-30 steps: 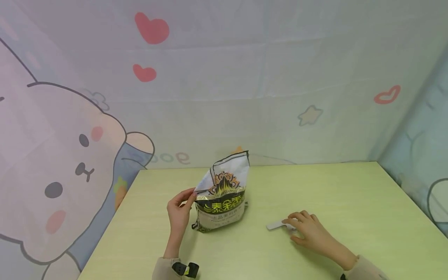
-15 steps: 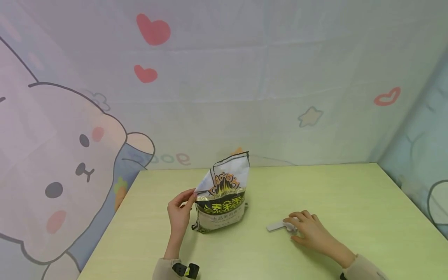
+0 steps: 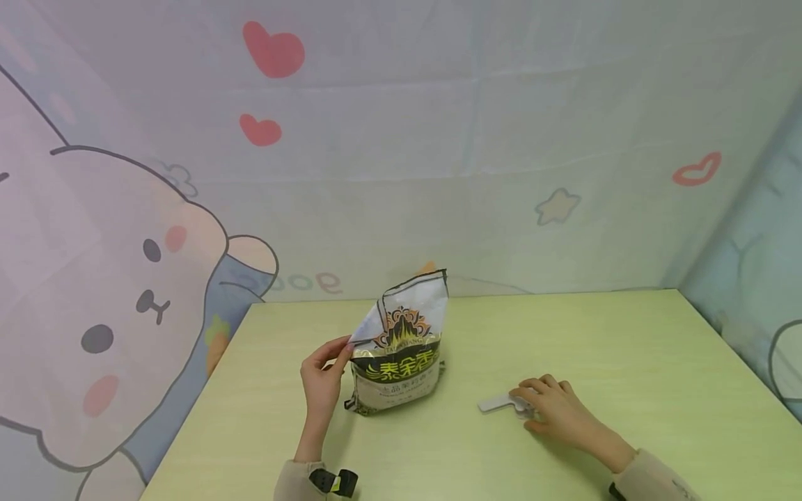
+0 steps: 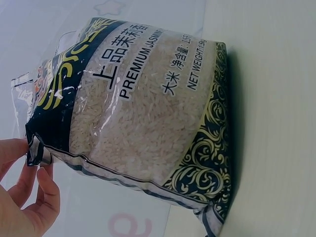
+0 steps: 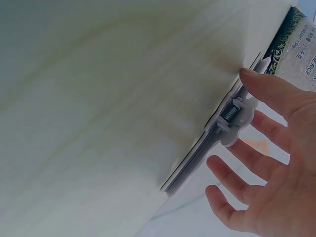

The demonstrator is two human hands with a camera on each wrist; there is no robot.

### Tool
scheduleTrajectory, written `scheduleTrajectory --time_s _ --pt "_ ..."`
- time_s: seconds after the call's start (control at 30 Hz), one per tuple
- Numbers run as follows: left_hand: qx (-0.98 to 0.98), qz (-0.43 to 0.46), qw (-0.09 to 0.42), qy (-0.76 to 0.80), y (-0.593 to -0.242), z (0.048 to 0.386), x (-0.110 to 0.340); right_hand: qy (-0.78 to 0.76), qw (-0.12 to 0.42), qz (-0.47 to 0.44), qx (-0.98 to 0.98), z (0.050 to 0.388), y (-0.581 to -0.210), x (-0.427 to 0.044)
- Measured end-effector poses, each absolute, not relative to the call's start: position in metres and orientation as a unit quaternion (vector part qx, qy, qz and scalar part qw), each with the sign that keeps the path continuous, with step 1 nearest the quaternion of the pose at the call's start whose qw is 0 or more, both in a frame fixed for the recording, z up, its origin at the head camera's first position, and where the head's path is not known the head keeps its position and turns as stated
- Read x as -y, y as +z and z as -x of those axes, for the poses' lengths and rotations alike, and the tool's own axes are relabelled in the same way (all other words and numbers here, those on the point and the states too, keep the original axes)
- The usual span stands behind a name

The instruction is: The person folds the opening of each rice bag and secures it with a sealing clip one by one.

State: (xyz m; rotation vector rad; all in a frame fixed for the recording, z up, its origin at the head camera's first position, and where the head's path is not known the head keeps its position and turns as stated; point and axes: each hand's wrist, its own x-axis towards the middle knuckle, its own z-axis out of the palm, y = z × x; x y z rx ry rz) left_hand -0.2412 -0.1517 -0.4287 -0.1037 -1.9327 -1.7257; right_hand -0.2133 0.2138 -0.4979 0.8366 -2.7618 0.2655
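Note:
A bag of jasmine rice (image 3: 401, 362) stands on the table, its pale top folded over at the left. My left hand (image 3: 322, 379) pinches its left edge between thumb and fingers; the left wrist view shows this hand (image 4: 27, 202) at a dark corner of the bag (image 4: 138, 108). A white bag clip (image 3: 497, 402) with a metal spring lies on the table, right of the bag. Over its handle end rests my right hand (image 3: 557, 410), fingers loosely bent. In the right wrist view the thumb tip is at the clip (image 5: 232, 116), fingers spread behind it.
Underneath is a pale yellow-green table (image 3: 601, 334). A printed cloth (image 3: 388, 139) with hearts and a cartoon animal hangs at its back edge, and more cloth (image 3: 752, 264) hangs along the right side.
My right hand has drawn back very slightly from the clip's long end, showing a little more of it. The left hand and the rice bag stay as they were.

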Motion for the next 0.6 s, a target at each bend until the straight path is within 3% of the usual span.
scheduleTrajectory --time_s 0.6 --pt "0.719 0.037 0.266 -0.641 -0.4225 0.2373 0.1498 0.061 0.119 -0.315 0.940 0.2208 -0.4947 -0.2160"
